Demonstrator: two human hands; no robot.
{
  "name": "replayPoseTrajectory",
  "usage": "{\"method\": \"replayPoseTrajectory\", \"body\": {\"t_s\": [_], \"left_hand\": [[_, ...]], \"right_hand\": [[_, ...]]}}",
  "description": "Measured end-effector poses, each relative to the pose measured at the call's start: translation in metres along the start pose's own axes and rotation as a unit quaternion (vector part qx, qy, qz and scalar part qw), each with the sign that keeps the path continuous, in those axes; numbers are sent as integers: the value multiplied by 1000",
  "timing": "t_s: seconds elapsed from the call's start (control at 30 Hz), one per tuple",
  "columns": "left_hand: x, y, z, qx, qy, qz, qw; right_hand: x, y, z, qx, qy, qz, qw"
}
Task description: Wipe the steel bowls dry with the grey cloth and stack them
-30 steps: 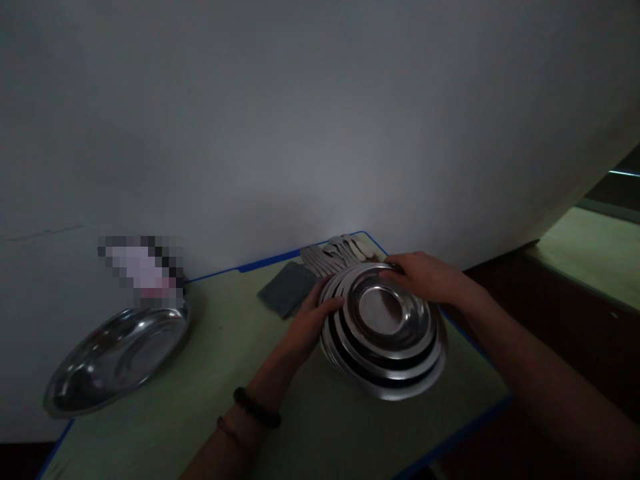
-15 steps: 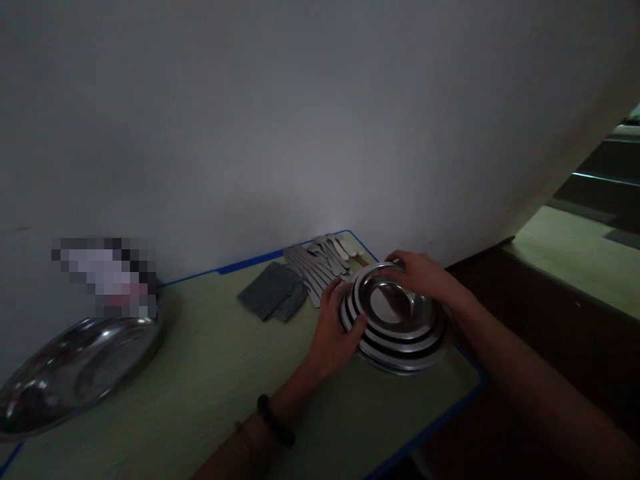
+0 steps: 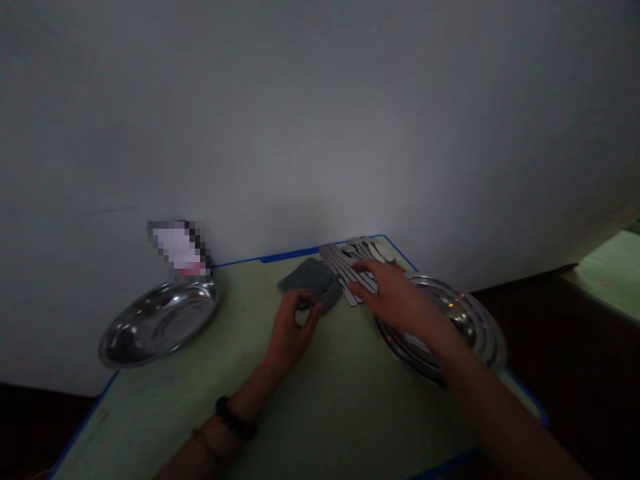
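Note:
My left hand is curled, its thumb and fingertips meeting in a ring at the near edge of a folded grey cloth. Whether the cloth is between its fingertips, I cannot tell. Thumb and fingers apart, my right hand hovers by the handles of several metal knives fanned out beside the cloth. Below my right forearm, a stack of round steel plates stands on the table, partly hidden by the arm.
An oval steel dish stands at the left of the pale green table. Behind it a pixelated phone-like object leans near the wall. More cutlery lies beyond the knives. Blue trim lines the table edge.
Both hands have let go of the plate stack. My left hand has moved left to the cloth, and my right hand toward the knives. The view has shifted, too.

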State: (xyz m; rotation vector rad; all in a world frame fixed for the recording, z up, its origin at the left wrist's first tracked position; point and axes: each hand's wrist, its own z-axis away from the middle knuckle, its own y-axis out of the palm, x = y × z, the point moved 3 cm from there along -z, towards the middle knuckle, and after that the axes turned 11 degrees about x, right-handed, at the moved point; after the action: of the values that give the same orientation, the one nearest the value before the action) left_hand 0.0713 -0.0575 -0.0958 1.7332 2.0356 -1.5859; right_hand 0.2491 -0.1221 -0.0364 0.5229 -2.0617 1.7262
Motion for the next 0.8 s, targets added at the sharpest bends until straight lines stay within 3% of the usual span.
{"method": "replayPoseTrajectory", "body": {"t_s": [0.1, 0.17, 0.27, 0.37, 0.43, 0.5, 0.63, 0.8], "left_hand": [[12, -35, 16, -33, 66, -112, 991], [18, -60, 24, -65, 61, -219, 972], [31, -99, 29, -53, -63, -356, 931], [46, -124, 34, 101, -230, -392, 885], [52, -134, 39, 207, -325, -383, 839], [51, -138, 41, 253, -366, -376, 813], [43, -140, 37, 248, -341, -382, 822], [35, -155, 37, 186, -349, -394, 830]], "right_hand": [[33, 47, -12, 19, -44, -21, 999], [49, 80, -23, 30, -74, -35, 996], [58, 118, -44, -7, -74, -34, 997], [55, 144, -58, -37, -103, -1, 994], [50, 156, -63, -30, -107, 29, 993], [46, 164, -64, -12, -105, 49, 993], [45, 166, -60, 3, -106, 69, 992], [46, 164, -56, 8, -109, 80, 991]]}}
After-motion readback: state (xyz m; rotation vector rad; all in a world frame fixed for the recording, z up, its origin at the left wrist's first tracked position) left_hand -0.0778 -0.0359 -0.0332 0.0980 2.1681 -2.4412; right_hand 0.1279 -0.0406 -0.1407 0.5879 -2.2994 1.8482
